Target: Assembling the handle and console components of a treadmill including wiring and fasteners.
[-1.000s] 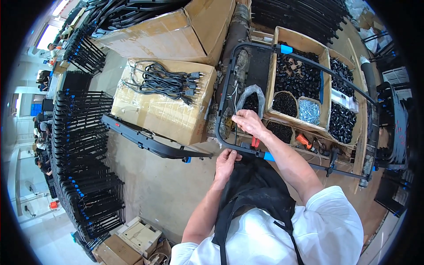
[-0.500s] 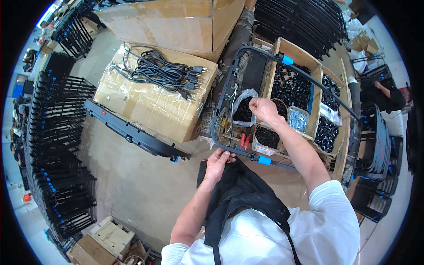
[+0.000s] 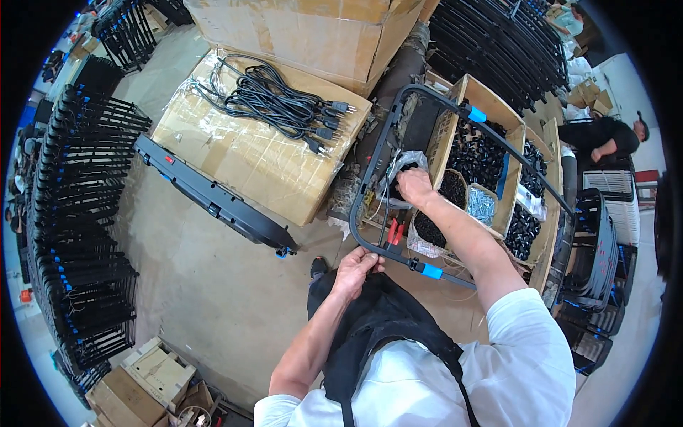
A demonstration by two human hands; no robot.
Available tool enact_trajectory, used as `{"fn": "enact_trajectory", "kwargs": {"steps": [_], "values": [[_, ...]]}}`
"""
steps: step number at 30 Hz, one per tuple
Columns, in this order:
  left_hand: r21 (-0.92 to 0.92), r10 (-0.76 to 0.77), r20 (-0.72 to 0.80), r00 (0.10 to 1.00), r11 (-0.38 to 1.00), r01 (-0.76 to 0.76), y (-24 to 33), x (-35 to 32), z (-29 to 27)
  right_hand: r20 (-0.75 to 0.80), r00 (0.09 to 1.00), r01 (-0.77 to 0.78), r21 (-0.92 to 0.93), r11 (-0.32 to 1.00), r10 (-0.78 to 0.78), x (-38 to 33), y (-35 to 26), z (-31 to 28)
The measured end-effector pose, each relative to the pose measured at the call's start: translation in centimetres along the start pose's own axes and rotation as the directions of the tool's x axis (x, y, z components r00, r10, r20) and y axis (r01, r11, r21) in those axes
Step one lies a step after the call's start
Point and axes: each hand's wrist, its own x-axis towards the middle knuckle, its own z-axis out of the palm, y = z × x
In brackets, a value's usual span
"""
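Observation:
A black tubular frame [image 3: 361, 206] with blue sleeves lies over the parts crates. My left hand [image 3: 358, 272] is closed on its near left corner, thumb and fingers pinching the tube. My right hand [image 3: 415, 186] reaches inside the frame into a clear plastic bag [image 3: 414, 158] of small black parts. Its fingertips are down among them and hidden. A thin dark cable [image 3: 386, 206] runs along the frame's left side. Red-handled pliers [image 3: 395, 231] stand just below the bag, between my two hands.
Open wooden crates [image 3: 455, 107] hold black fittings, with silver screws [image 3: 482, 205] in a small tub. Coiled black power cords [image 3: 284, 107] lie on a cardboard box [image 3: 235, 164] at left, beside a long black panel [image 3: 213, 199]. Racked frames [image 3: 85, 228] line the left. A person [image 3: 605, 139] is at far right.
My right hand has lowered into the plastic bag from just above its edge. My left hand keeps its hold on the frame. The whole view has shifted slightly.

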Motion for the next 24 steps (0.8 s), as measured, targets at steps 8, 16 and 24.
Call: {"fn": "enact_trajectory", "kwargs": {"steps": [8, 16, 24], "values": [[0.458, 0.102, -0.087, 0.991, 0.888, -0.051, -0.5, -0.1, -0.5, 0.044, 0.985, -0.171, 0.307, 0.936, 0.166, -0.2, 0.1, -2.5], [0.378, 0.061, -0.115, 0.991, 0.926, -0.013, 0.7, -1.1, 0.3, 0.204, 0.889, -0.381, 0.826, 0.415, 0.411, -7.2, -2.2, -8.0], [0.258, 0.016, -0.038, 0.999, 0.966, -0.006, 1.0, -0.5, -0.8, 0.205, 0.906, -0.084, 0.945, -0.318, 0.371, -22.2, -10.5, -10.4]]}}
